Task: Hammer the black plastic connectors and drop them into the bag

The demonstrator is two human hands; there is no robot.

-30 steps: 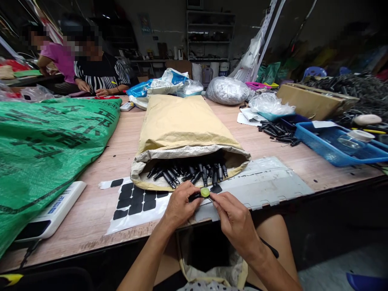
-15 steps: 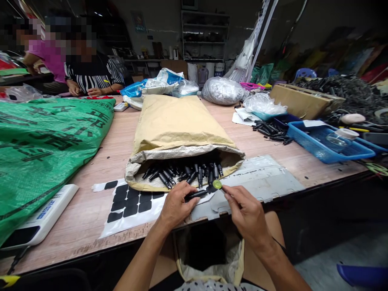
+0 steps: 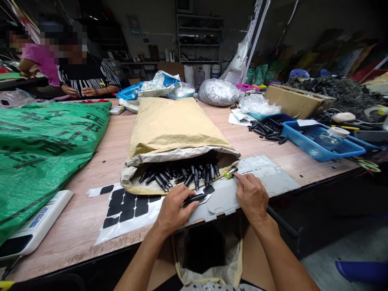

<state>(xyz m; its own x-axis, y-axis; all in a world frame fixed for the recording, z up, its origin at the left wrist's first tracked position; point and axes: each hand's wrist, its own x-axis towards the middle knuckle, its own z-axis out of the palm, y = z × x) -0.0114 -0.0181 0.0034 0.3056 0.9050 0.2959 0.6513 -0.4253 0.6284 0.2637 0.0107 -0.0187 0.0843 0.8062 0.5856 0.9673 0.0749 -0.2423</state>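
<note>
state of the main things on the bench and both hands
left hand: closed on a black tube
right hand: fingertips at yellow-green piece, grip unclear
yellow sack: lying, mouth open
black pieces: loose in its mouth
sticker sheet: flat, partly under yellow sack
green sack: lying
blue tray: upright, uncovered

The wall is dim; the floor grey.

And there I had it, a tube of smooth black plastic; the sack looked papery, matt, the tabletop wood-grained.
</note>
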